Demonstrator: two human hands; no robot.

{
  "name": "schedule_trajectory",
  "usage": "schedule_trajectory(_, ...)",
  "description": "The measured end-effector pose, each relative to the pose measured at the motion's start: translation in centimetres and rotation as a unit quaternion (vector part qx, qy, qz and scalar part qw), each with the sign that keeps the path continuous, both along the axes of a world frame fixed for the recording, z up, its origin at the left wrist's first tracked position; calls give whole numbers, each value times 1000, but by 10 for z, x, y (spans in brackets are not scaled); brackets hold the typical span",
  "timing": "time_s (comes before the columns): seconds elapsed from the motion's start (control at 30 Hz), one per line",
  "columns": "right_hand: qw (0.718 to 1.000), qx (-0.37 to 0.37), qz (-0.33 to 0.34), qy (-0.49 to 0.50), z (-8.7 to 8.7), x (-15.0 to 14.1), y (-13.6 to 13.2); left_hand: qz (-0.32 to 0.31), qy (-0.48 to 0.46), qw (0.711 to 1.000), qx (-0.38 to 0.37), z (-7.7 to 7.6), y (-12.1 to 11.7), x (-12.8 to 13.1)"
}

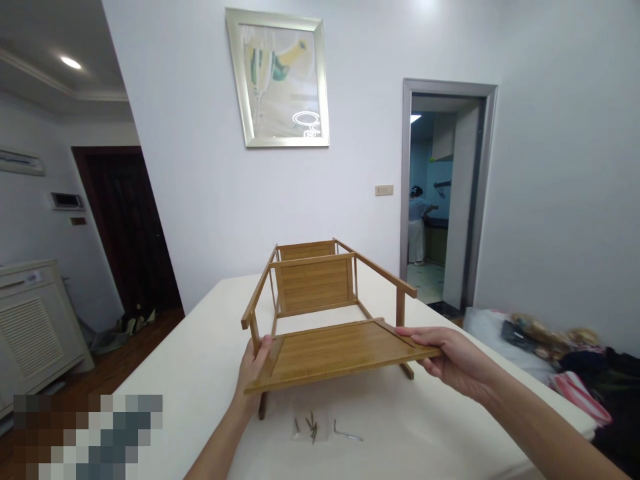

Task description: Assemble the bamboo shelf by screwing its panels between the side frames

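A brown wooden shelf panel (330,350) is held between my two hands, tilted, at the near end of a wooden shelf frame (315,287). My left hand (255,367) grips the panel's left edge, thumb on top, close to a frame leg. At the right edge, my right hand (445,357) pinches the panel with the fingers underneath. The frame lies on its side on the white table, with two panels standing between its rails farther back. Below the panel lie several screws (313,427) on a small clear bag and a bent hex key (347,433).
The white table (200,353) reaches to the wall, where a framed picture (280,80) hangs. Clothes and a striped cloth (580,397) are piled at the right. Beyond the doorway a person (417,223) stands in another room. A white cabinet (35,333) is at the left.
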State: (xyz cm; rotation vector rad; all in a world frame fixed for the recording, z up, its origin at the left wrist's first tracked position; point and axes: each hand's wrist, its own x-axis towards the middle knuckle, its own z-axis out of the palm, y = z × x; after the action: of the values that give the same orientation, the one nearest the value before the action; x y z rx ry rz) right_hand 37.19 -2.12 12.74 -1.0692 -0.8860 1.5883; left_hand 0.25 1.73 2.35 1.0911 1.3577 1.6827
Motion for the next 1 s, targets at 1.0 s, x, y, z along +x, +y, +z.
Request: schedule_trajectory(1.0,995,66,12,72,-13,6,29,49,199,979,0,9,-9,-5)
